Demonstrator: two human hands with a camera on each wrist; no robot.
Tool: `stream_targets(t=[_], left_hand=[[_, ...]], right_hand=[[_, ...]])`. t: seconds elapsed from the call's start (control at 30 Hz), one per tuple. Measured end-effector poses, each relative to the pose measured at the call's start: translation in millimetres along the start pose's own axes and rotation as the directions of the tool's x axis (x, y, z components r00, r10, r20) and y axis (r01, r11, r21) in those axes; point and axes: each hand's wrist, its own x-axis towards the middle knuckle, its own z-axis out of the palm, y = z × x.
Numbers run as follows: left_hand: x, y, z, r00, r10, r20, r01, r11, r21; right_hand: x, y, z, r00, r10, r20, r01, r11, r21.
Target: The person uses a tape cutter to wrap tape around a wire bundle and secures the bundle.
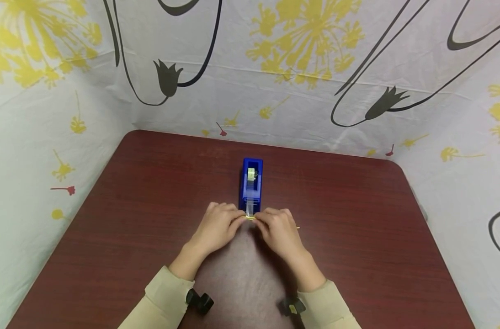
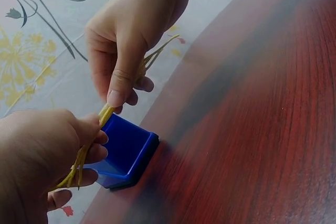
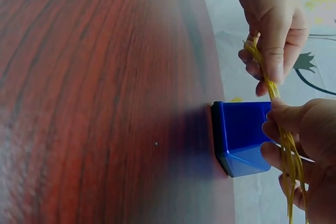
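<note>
Pinching a bundle of yellow strands (image 3: pixel 271 88) between thumb and fingers, the left hand (image 1: pixel 218 227) and the right hand (image 1: pixel 280 228) met almost tip to tip, a short stretch showing between them and loose ends trailing past both. The bundle was held just before the near end of a blue tape dispenser (image 3: pixel 244 135), whose clear tape (image 1: pixel 249 208) ran toward it. Beyond, a dark red tabletop (image 1: pixel 357 228) spread to a flower-patterned cloth (image 1: pixel 217 91).
</note>
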Motion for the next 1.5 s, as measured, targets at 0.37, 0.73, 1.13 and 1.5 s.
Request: stream_targets(t=[0.37, 0.73, 1.13, 1.5], left_hand=[[0.5, -0.8, 0.5, 1.0, -0.005, -0.006, 0.005, 1.0, 0.024], [0.3, -1.6, 1.1, 1.0, 0.005, -0.027, -0.004, 1.0, 0.026], [1.6, -0.8, 1.0, 1.0, -0.004, -0.014, 0.005, 0.999, 0.043], [2.7, -0.6, 1.2, 1.0, 0.012, -0.025, -0.011, 1.0, 0.028]], right_hand=[[-0.5, 3, 2, 1.0, 0.005, 0.0, -0.005, 0.999, 0.032], [-0.5, 6, 3, 0.999, -0.032, -0.024, 0.033, 0.999, 0.031], [-0.4, 9, 5, 0.998, -0.05, -0.027, 0.052, 0.997, 0.055], [0.2, 12, 4, 0.999, -0.029, 0.038, 0.027, 0.998, 0.048]])
